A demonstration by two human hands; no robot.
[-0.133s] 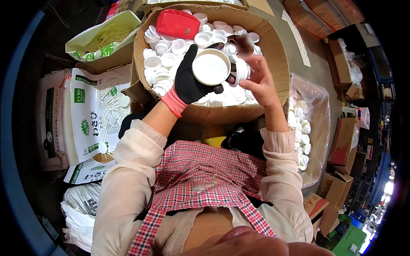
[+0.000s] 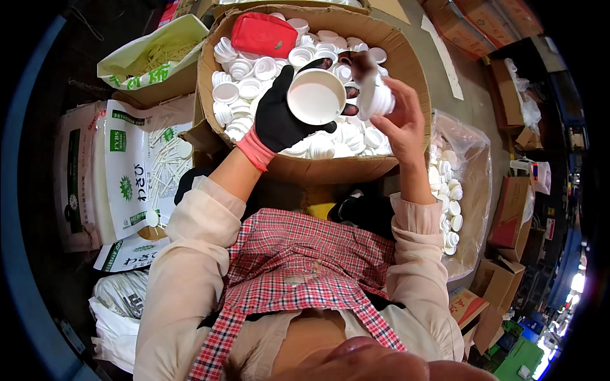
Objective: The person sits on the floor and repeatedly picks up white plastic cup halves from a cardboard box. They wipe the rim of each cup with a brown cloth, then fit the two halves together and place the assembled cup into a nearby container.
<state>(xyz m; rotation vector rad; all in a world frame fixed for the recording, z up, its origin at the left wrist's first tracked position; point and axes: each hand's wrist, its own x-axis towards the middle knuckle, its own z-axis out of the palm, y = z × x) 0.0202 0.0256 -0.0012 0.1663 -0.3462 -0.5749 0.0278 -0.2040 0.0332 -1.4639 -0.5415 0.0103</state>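
My left hand (image 2: 274,120), in a black glove with a pink cuff, is closed around a white round tub (image 2: 316,97), its open mouth facing up. Glove fingertips show past the tub's far right side. My bare right hand (image 2: 406,120) pinches a white ridged plastic cap (image 2: 376,101), tilted, just right of the tub and apart from it. A blurred dark brown shape (image 2: 363,65) stands at the cap's far edge; what it is I cannot make out. Beneath both hands lies a big cardboard box (image 2: 292,166) full of loose white caps (image 2: 250,87).
A red pouch (image 2: 264,35) rests on the caps at the back. On the left are an open bag (image 2: 117,66) of thin pale sticks and a printed sheet (image 2: 121,171) with white sticks on it. At right stands a plastic-lined box (image 2: 473,190) with more caps.
My right hand has moved a little to the right with the cap, which is now tilted differently. The tub in my left hand has shifted slightly and tipped.
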